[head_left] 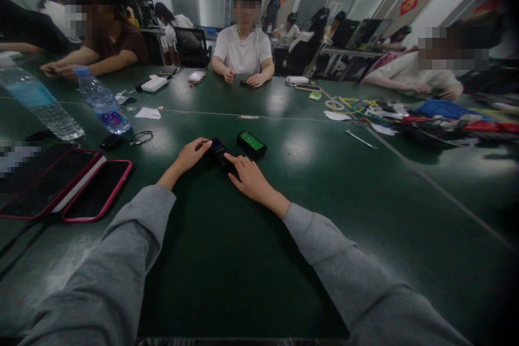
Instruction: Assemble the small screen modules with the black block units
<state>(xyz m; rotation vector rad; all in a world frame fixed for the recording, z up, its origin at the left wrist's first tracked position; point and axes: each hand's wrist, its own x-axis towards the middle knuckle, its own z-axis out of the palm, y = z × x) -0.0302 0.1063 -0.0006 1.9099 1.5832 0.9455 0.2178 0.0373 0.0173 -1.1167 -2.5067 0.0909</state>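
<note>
A small black handheld device with a faintly lit screen (219,150) lies in front of me at the middle of the table. My left hand (192,153) pinches its far-left end, the thumb on the edge of the face. From the near-right side, my right hand (251,177) rests its index fingertip on the face, with the thumb at the near edge; the hand covers that end. Whether the device touches the table I cannot tell. Just beyond my right hand sits an open black case with a green circuit board (251,141) inside, touched by neither hand.
To my left lie a red-edged phone (97,190), a dark folding case (44,181) and two water bottles (103,101). A metal wrench-like tool (360,139) and heaped cables (365,105) are at right. A co-worker (242,43) sits opposite; others sit at both sides.
</note>
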